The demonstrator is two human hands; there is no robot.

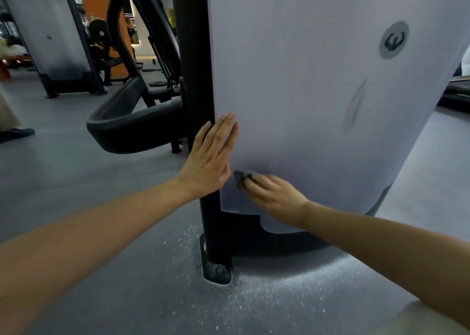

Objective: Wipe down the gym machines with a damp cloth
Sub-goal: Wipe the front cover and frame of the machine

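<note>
a person's left hand [211, 156], fingers straight and together, lies flat on the edge of a gym machine's pale panel [305, 80], apparently to brace against it. the right hand [276, 194] pinches a dark cloth [243, 178], bunched at its fingertips and pressed low on the panel, just below the left palm.

Cloth [241, 177] mostly hidden under blurred right hand [276, 197]; panel [305, 85] top cropped.
</note>
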